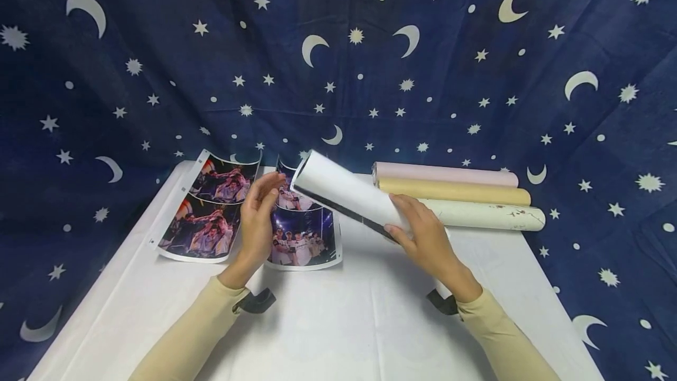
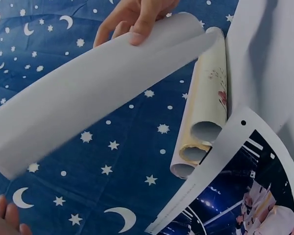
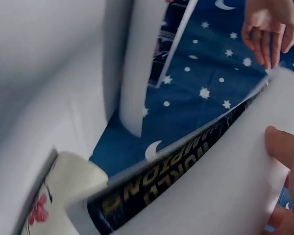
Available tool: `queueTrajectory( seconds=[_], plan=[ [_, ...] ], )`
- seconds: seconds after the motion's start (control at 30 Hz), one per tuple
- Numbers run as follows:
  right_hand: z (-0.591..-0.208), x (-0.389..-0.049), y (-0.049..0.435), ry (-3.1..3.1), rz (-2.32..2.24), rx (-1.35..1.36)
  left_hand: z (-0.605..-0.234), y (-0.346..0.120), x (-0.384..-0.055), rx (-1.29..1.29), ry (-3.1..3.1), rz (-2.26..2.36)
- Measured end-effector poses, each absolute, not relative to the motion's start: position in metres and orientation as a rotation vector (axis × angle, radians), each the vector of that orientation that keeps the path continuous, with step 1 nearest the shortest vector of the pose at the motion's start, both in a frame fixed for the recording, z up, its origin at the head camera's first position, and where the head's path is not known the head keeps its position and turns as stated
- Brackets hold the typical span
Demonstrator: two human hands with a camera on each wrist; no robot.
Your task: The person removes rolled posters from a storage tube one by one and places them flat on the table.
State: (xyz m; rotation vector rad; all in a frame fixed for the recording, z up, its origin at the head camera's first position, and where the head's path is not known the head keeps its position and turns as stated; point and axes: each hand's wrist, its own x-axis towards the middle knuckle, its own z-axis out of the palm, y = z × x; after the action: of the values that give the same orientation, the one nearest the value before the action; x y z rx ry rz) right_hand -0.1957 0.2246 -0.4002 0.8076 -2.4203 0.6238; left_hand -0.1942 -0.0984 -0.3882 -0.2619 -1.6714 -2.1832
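Observation:
Held in the air over the table is a loosely rolled poster (image 1: 349, 190), white on the outside. My right hand (image 1: 425, 240) grips its lower right end, thumb on the near side and fingers over the top. Dark print with gold lettering (image 3: 161, 178) reading "WORLD CHAMPIONS" shows along the roll's open edge in the right wrist view. My left hand (image 1: 258, 216) is raised just beside the upper left end, palm toward the roll, its fingers loosely bent around nothing. In the left wrist view, the left fingertips (image 2: 10, 215) appear below that end, apart from it.
Two curling printed photo sheets, a left one (image 1: 203, 225) and a right one (image 1: 304, 237), lie on the white table (image 1: 328, 322). At the back right, pink (image 1: 449, 174), yellow (image 1: 460, 191) and cream floral (image 1: 481, 214) rolls lie side by side. A starry blue cloth (image 1: 338, 46) hangs behind.

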Motion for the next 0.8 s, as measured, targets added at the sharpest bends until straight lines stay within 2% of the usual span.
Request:
queueTrajectory(
  seconds=[0.37, 0.57, 0.8],
  plan=[
    [-0.403, -0.189, 0.197, -2.476, 1.366, 0.639, -0.397, -0.064, -0.183, -0.414, -1.952, -2.334],
    [-0.408, -0.187, 0.179, -2.480, 1.400, 0.635, -0.411, -0.040, -0.182, -0.449, -2.118, -2.368],
    [-0.407, -0.185, 0.171, -2.486, 1.476, 0.626, -0.418, -0.034, -0.185, -0.419, -2.031, -2.402]
  ],
)
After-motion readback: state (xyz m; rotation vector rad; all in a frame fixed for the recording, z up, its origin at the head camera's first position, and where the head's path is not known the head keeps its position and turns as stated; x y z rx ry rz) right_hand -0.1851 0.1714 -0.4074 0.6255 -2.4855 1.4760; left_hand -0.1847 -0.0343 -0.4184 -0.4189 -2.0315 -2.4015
